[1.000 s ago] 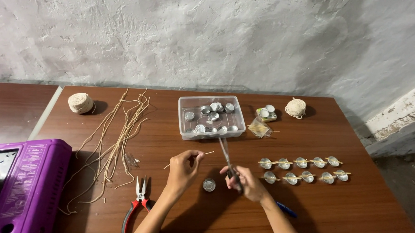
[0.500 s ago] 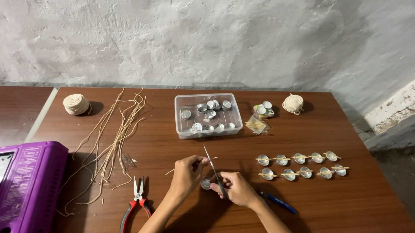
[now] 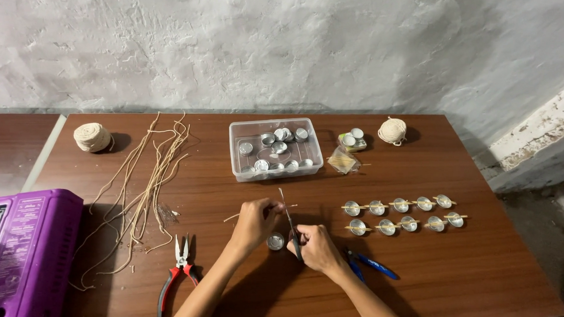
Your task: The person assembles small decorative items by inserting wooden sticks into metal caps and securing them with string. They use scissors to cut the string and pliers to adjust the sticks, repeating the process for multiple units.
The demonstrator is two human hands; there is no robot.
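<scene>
My left hand (image 3: 254,222) pinches a short pale wick string (image 3: 231,218) that juts out to its left, just above a small round metal cup (image 3: 275,242) on the table. My right hand (image 3: 315,247) grips thin metal tweezers (image 3: 288,217), whose tip points up and away past my left fingers. Both hands meet over the cup at the front middle of the brown table (image 3: 467,274).
A clear tray (image 3: 238,168) of metal cups stands behind my hands. Two rows of cups with sticks (image 3: 404,214) lie at the right. Red-handled pliers (image 3: 174,275), blue-handled cutters (image 3: 371,264), loose strings (image 3: 148,184), two twine balls (image 3: 93,137) (image 3: 392,131) and a purple box (image 3: 18,248) surround them.
My right hand has moved left with the tweezers to meet my left hand over the metal cup. My left hand has stayed in place holding the string.
</scene>
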